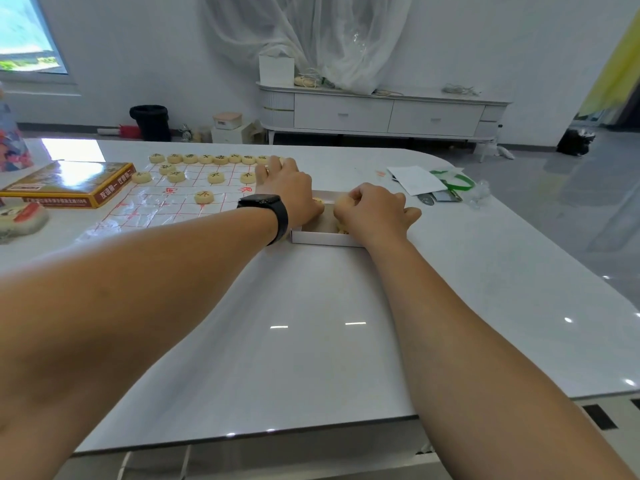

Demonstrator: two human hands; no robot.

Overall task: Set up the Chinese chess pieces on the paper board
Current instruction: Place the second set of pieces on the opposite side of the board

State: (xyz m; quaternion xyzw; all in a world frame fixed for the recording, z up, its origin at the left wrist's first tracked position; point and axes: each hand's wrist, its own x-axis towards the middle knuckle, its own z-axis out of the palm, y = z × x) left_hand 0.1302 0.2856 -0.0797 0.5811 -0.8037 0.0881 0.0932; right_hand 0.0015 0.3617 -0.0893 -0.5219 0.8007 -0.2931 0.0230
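left hand [289, 188]: reaching over the white tray [322, 239], fingers stretched forward toward the board's right edge, a piece showing under the palm edge. I can't tell whether it holds that piece or just covers it.
right hand [372, 209]: fingers curled down into the tray; looks like I'm pinching a piece there, but the grip itself is hidden, so I can't confirm it.
tray: open, shallow, just right of the board, kept close so pieces have a short way to travel. A couple of pale pieces peek out between my hands.
paper board [162, 202]: red grid under glossy film, flat on the table [329, 323], left of the tray.
far row [211, 158]: black-lettered pieces lined along the back edge, looks complete or nearly so.
mid pieces [215, 177]: a few on the rows in front, plus one lone piece [204, 197] nearer the river line.
near half: bare, so the second side is not yet laid; my guess is roughly half done.
box lid [69, 183]: yellow and brown, parked left of the board, out of the way.
watch [268, 209]: black, on my left wrist.
next: lift pieces from the tray, read the faces, seat them on the intersections.
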